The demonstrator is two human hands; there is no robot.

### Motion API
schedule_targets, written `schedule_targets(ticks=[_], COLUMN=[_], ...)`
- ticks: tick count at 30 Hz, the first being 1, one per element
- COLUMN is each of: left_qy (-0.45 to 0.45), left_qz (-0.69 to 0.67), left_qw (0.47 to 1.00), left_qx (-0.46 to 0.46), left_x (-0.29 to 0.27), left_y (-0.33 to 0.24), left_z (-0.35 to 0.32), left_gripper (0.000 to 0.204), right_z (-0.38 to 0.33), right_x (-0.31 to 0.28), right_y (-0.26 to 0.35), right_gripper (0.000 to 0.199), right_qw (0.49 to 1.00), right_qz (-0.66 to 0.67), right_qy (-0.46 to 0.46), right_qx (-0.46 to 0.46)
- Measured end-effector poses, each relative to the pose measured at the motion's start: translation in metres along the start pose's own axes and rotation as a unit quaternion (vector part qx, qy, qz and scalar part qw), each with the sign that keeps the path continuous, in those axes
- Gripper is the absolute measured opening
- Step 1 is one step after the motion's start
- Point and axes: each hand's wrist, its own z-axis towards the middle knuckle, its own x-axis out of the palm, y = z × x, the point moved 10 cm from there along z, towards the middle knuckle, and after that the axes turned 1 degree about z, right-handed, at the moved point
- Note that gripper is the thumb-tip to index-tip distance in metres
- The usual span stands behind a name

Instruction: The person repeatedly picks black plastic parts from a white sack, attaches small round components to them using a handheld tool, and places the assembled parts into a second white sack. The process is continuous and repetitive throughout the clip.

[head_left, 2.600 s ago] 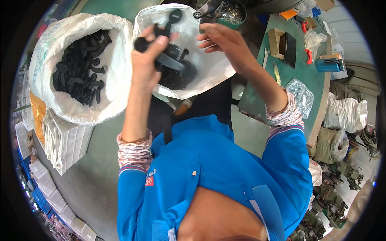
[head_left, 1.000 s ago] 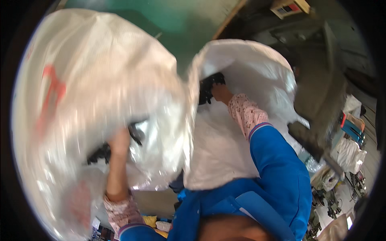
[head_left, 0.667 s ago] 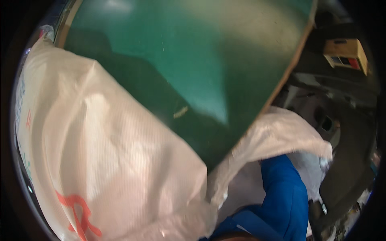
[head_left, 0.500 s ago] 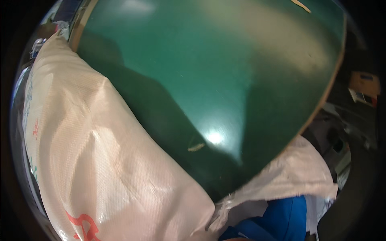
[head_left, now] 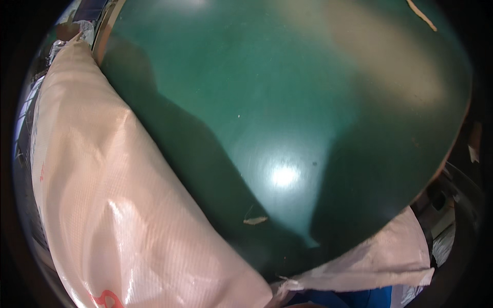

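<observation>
Neither of my hands shows in the head view. A large pale woven sack (head_left: 138, 215) with red print near its bottom fills the left side, bulging along the edge of a green tabletop (head_left: 246, 87). The lower right holds another pale piece of woven sacking (head_left: 380, 251), with a frayed tie or thread (head_left: 290, 283) at its left end, by the table's near corner. Below it, a patch of blue cloth (head_left: 372, 296) shows at the bottom edge. What, if anything, touches the sacking from below is hidden.
On the tabletop lie a small pale scrap (head_left: 255, 220) near the sack and a thin tan strip (head_left: 422, 15) at the far right. A bright light reflects off the surface. Dark, blurred clutter stands beyond the table's right edge.
My view has shifted, so the tabletop, scrap and right-hand sacking sit lower in the picture. Less blue cloth shows, and more of the tan strip is visible.
</observation>
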Motion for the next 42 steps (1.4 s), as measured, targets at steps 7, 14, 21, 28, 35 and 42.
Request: schedule_targets(ticks=[7,14,21,28,35,42], left_qy=[-0.011,-0.096,-0.187,-0.058,0.094,0.115], left_qz=[-0.022,-0.060,-0.074,-0.347,-0.380,-0.264], left_qw=[0.996,0.953,0.942,0.915,0.878,0.865], left_qx=[0.089,0.280,0.270,0.198,0.276,0.412], left_x=[-0.003,-0.028,-0.058,-0.064,-0.029,0.024], left_y=[-0.015,-0.084,-0.126,-0.127,-0.160,-0.212], left_z=[0.000,-0.001,0.004,-0.019,-0.138,-0.230], left_gripper=[0.041,0.043,0.039,0.025,0.023,0.025], right_z=[-0.089,-0.180,-0.175,-0.289,-0.424,-0.482], right_x=[-0.078,-0.148,-0.356,-0.422,-0.449,-0.506], right_y=[0.079,0.184,0.158,0.134,0.176,0.185], right_gripper=[0.024,0.024,0.028,0.022,0.029,0.038], right_qw=[0.991,0.944,0.985,0.942,0.738,0.776], right_qz=[0.040,0.122,0.106,0.173,0.636,0.583], right_qy=[-0.077,-0.178,-0.115,-0.287,-0.160,-0.167], right_qx=[-0.099,-0.249,-0.071,-0.015,-0.156,-0.174])
